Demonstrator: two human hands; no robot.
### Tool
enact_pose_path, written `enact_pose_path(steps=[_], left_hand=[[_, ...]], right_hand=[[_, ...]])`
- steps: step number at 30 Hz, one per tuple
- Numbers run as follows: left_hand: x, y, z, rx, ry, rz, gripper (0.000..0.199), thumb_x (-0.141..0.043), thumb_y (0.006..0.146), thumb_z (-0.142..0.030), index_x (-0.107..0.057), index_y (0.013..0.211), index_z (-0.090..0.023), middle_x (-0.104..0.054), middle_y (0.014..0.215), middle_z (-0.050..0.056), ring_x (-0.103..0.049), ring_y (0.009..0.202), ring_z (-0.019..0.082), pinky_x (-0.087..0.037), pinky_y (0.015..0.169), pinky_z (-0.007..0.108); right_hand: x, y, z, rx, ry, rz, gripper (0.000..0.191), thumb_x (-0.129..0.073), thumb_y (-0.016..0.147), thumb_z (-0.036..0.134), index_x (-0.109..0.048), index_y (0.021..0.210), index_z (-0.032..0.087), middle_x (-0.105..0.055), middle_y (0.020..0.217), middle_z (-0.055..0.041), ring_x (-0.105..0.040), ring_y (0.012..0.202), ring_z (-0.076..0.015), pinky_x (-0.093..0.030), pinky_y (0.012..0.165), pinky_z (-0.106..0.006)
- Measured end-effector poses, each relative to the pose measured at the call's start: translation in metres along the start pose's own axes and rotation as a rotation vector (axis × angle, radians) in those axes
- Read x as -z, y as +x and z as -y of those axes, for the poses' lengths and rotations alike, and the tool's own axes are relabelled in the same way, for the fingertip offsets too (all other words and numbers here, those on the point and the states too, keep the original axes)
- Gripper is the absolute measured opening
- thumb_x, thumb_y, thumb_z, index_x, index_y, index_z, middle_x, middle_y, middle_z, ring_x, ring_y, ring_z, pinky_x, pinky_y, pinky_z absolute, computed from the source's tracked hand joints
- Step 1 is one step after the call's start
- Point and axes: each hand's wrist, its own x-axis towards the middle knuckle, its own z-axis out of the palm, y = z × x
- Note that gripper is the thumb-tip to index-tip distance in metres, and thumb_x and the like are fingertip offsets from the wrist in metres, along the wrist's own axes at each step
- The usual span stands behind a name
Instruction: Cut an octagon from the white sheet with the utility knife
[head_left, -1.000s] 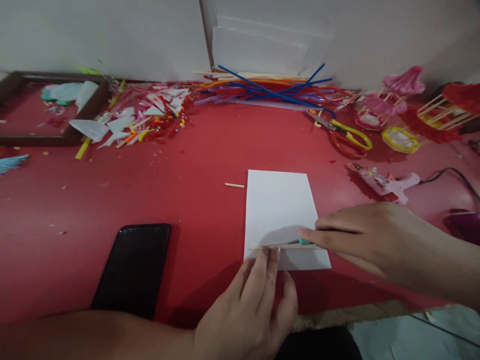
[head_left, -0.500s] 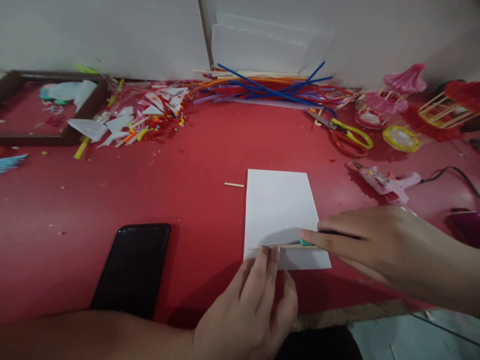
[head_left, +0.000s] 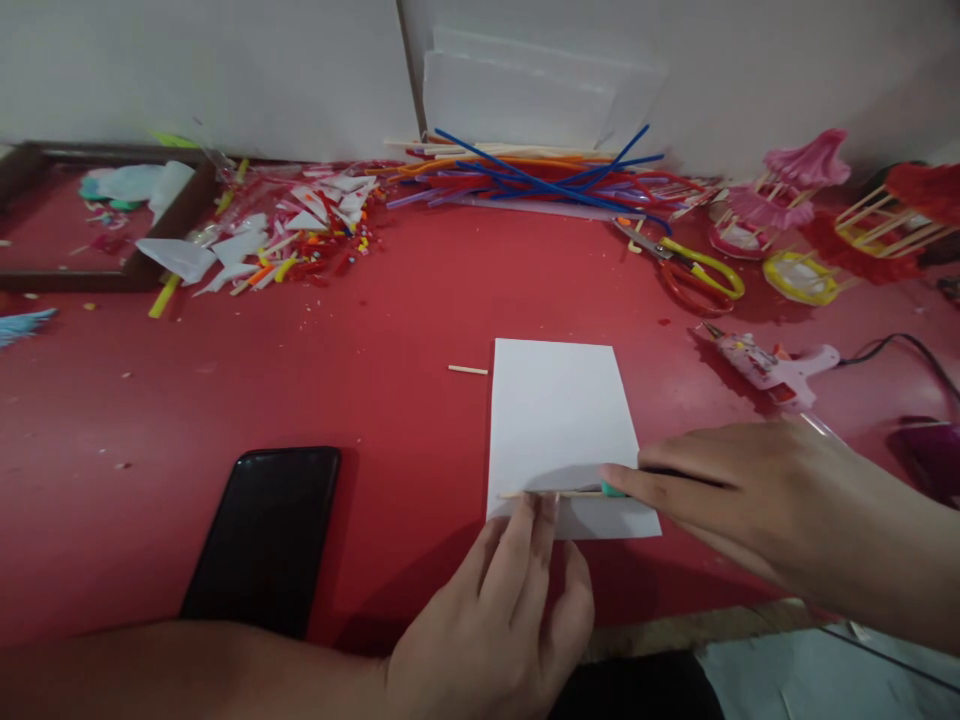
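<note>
A thin wooden stick [head_left: 577, 494] lies across the lower part of a white paper sheet [head_left: 559, 410]. The fingertips of my left hand [head_left: 502, 600] press the stick's left part down on the paper. My right hand [head_left: 742, 500] is closed round a craft knife [head_left: 612, 488]; a bit of its green handle shows under the forefinger, and its thin blade lies along the stick. Most of the knife is hidden by the hand. Left of the paper lies a short cut piece of stick [head_left: 468, 370].
A black phone [head_left: 262, 540] lies at the left. On the right are a pink glue gun [head_left: 772, 370] with a cord, scissors [head_left: 686, 270] and pink and red stick-built models [head_left: 772, 205]. Pipe cleaners [head_left: 540, 180], scraps [head_left: 300, 230] and a brown frame [head_left: 135, 265] line the back.
My right hand has shifted very slightly right and down with the knife. My left hand and the stick stay nearly in place.
</note>
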Motion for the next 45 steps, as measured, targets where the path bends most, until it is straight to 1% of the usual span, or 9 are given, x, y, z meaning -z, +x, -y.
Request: enact_pose_path(steps=[3,5,12,15,25,33,36,40,45], left_hand=[[0.001,0.001,0.0,-0.007,0.0,0.009,0.04,-0.059,0.092,-0.037,-0.061,0.119,-0.007,-0.068,0.121,0.022,-0.066,0.112,0.036,-0.059,0.088,0.041],[0.001,0.001,0.0,-0.003,0.005,0.003,0.04,-0.06,0.091,-0.036,-0.061,0.119,-0.007,-0.068,0.12,0.022,-0.067,0.111,0.036,-0.06,0.088,0.041],[0.002,-0.001,0.0,-0.009,0.014,0.001,0.038,-0.06,0.091,-0.034,-0.062,0.119,-0.008,-0.068,0.122,0.021,-0.067,0.112,0.035,-0.06,0.088,0.039],[0.002,0.0,-0.001,-0.009,0.009,0.013,0.038,-0.06,0.09,-0.033,-0.062,0.119,-0.008,-0.067,0.122,0.021,-0.066,0.112,0.035,-0.061,0.086,0.04],[0.003,0.003,0.0,0.005,0.008,-0.007,0.039,-0.063,0.088,-0.033,-0.062,0.118,-0.009,-0.069,0.12,0.02,-0.067,0.11,0.034,-0.062,0.083,0.04],[0.0,-0.001,-0.001,0.015,0.011,0.007,0.042,-0.058,0.093,-0.04,-0.061,0.122,-0.009,-0.068,0.122,0.02,-0.064,0.116,0.035,-0.058,0.088,0.041],[0.0,-0.001,-0.003,0.014,0.004,0.019,0.044,-0.056,0.095,-0.042,-0.06,0.123,-0.009,-0.067,0.124,0.021,-0.062,0.118,0.035,-0.056,0.091,0.042],[0.001,-0.002,-0.003,0.015,0.005,0.028,0.045,-0.057,0.096,-0.043,-0.06,0.125,-0.009,-0.067,0.125,0.02,-0.062,0.119,0.035,-0.055,0.092,0.042],[0.001,-0.002,-0.002,0.01,0.016,0.017,0.046,-0.057,0.096,-0.043,-0.06,0.126,-0.009,-0.067,0.125,0.02,-0.061,0.12,0.035,-0.055,0.092,0.043]], right_hand=[[0.006,0.004,0.002,0.027,0.095,-0.012,0.052,-0.043,0.082,0.002,-0.06,0.128,0.021,-0.071,0.086,-0.002,-0.062,0.057,-0.017,-0.047,0.049,-0.031],[0.008,0.005,0.002,0.021,0.096,-0.026,0.056,-0.043,0.078,0.0,-0.061,0.126,0.021,-0.071,0.084,-0.0018,-0.063,0.056,-0.0175,-0.047,0.049,-0.031],[0.009,0.005,0.0,0.036,0.093,0.013,0.069,-0.044,0.066,-0.002,-0.058,0.13,0.02,-0.073,0.091,-0.0026,-0.065,0.06,-0.0184,-0.048,0.049,-0.031],[0.008,0.005,-0.001,0.051,0.093,0.009,0.07,-0.045,0.066,-0.001,-0.057,0.132,0.02,-0.074,0.094,-0.0028,-0.064,0.059,-0.018,-0.048,0.048,-0.031],[0.009,0.004,0.001,0.033,0.073,-0.018,0.063,-0.049,0.069,0.001,-0.063,0.127,0.022,-0.072,0.085,-0.0009,-0.063,0.057,-0.0163,-0.052,0.049,-0.028],[0.009,0.0,0.0,0.005,0.105,0.013,0.066,-0.051,0.067,-0.001,-0.063,0.128,0.023,-0.074,0.091,-0.0021,-0.066,0.064,-0.0167,-0.053,0.055,-0.027],[0.007,-0.001,0.0,0.002,0.122,-0.006,0.065,-0.051,0.068,0.001,-0.062,0.128,0.023,-0.074,0.092,-0.0022,-0.067,0.064,-0.0169,-0.053,0.055,-0.028],[0.006,-0.003,-0.002,0.015,0.103,0.024,0.071,-0.05,0.064,-0.003,-0.061,0.13,0.021,-0.075,0.094,-0.0018,-0.066,0.062,-0.0169,-0.051,0.051,-0.029],[0.003,-0.008,-0.004,-0.008,0.137,0.056,0.071,-0.052,0.065,0.002,-0.058,0.133,0.021,-0.075,0.098,-0.0019,-0.066,0.064,-0.0179,-0.051,0.052,-0.031]])
